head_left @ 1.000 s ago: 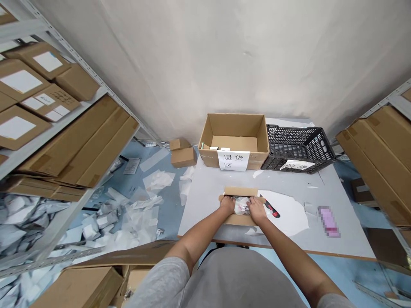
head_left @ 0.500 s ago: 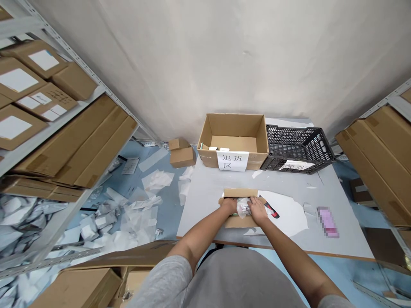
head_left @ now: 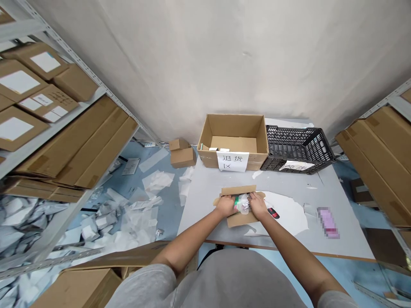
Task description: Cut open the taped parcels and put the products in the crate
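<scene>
A small open cardboard box [head_left: 239, 219] lies on the grey table [head_left: 282, 239], its flaps spread. Inside it is a crumpled clear plastic bag [head_left: 243, 202] with something green and white in it. My left hand [head_left: 225, 205] is curled on the left side of the bag and box. Gripping the bag from the right is my right hand [head_left: 257, 204]. A red and black utility knife [head_left: 273, 212] lies just right of my right hand on a white sheet [head_left: 289, 214].
At the table's back stand an open cardboard box [head_left: 233, 141] with a paper label and a black plastic crate [head_left: 297, 149]. A pink blurred object [head_left: 328, 221] lies to the right. Shelves of cartons flank both sides. Torn white packaging [head_left: 128, 205] litters the blue floor.
Both hands have drawn the bag and the small box slightly left and turned the box a little; the bag is more bunched and lifted, with green showing.
</scene>
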`<action>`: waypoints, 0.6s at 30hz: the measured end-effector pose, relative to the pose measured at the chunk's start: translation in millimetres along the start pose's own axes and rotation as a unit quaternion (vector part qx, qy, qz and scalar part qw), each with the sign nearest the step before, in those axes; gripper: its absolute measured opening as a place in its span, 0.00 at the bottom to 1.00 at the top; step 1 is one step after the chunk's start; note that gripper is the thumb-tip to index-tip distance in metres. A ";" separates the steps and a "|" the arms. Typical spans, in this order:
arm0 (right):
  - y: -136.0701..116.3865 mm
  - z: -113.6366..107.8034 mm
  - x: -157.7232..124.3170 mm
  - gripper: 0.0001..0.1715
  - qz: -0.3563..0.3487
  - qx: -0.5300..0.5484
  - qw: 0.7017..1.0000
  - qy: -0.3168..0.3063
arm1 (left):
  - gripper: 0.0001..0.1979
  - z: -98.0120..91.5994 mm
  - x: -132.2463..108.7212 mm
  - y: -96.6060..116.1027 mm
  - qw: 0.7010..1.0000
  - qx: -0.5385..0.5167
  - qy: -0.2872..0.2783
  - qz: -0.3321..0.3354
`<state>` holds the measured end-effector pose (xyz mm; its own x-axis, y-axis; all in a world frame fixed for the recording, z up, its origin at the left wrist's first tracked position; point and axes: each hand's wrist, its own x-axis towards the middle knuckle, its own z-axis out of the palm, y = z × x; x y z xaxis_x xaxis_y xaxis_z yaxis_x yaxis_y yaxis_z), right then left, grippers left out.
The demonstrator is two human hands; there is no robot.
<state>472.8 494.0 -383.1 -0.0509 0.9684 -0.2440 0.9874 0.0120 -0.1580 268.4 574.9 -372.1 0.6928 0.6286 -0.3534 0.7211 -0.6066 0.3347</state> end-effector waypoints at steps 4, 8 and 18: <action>0.8 3.7 1.5 0.20 0.012 0.005 1.000 -0.013 | 0.26 3.0 -15.4 13.9 0.995 -0.015 0.096 0.004; 0.5 10.1 0.6 0.21 0.017 0.002 1.000 -0.014 | 0.29 3.7 -20.3 25.4 0.990 -0.050 0.128 -0.033; 9.8 8.9 10.3 0.29 0.004 0.022 1.000 0.009 | 0.23 -22.7 -30.1 -42.0 0.872 -0.355 0.304 -0.142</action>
<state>480.5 501.9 -395.7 -0.0402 0.9727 -0.2285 0.9801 -0.0061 -0.1985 217.4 592.5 -355.7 0.2039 0.9775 -0.0541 0.5349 -0.0650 0.8424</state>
